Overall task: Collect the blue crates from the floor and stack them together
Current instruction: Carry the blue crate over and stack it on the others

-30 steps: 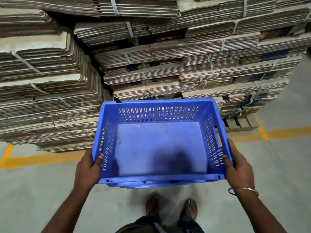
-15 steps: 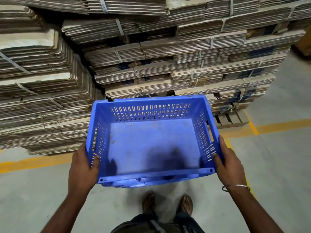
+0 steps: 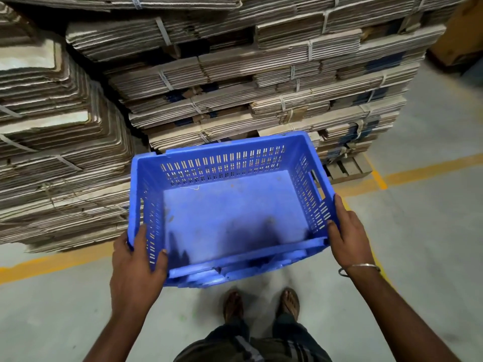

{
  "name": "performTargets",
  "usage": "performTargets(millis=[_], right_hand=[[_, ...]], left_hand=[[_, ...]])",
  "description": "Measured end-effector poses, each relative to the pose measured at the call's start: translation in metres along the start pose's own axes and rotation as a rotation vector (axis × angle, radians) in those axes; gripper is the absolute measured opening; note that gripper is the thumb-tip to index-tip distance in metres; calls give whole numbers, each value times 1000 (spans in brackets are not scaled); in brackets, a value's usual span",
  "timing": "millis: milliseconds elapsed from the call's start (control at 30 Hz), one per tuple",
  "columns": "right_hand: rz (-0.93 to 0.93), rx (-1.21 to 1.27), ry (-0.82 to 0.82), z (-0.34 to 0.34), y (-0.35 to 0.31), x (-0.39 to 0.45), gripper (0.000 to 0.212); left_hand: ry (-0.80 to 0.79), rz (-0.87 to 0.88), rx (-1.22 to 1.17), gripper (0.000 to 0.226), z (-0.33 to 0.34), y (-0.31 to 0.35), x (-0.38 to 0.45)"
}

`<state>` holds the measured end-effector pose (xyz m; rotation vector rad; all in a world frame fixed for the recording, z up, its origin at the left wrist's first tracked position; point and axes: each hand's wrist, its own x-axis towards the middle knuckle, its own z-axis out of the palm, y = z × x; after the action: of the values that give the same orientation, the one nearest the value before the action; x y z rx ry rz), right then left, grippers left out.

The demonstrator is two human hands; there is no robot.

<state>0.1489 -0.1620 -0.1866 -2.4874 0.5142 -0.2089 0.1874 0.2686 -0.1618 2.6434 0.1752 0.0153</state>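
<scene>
You had the crate off the floor and in front of you, carried between both hands above your feet. Your left hand gripped the crate's left wall near the corner closest to you, thumb hooked inside over the slotted side and fingers wrapped round the outside. Your right hand gripped the crate's right wall near its closest corner, thumb on the rim and fingers curled behind the wall. The crate was empty and tilted, its far wall raised toward the bundled cardboard stacks that stood just beyond it on a wooden pallet. A yellow floor line ran past the crate on its right and showed again beyond its left side.

By my reading, you were in the carrying step: one crate collected, not yet stacked. No other crate and no crate stack showed anywhere around this one, so I cannot tell where it was meant to go. The next move called for turning away from the cardboard, finding the other crates, and levelling this one so its base would seat squarely on the rim below.
</scene>
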Motion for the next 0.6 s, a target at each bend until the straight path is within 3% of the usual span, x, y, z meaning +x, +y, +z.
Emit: performTargets(millis=[367,600], right_hand=[[18,-30,77,1,3,-9,67],[39,1,78,9,2,-14,66]], left_hand=[[9,-6,69,63,5,1,0],[35,116,128,59,3,0,1]])
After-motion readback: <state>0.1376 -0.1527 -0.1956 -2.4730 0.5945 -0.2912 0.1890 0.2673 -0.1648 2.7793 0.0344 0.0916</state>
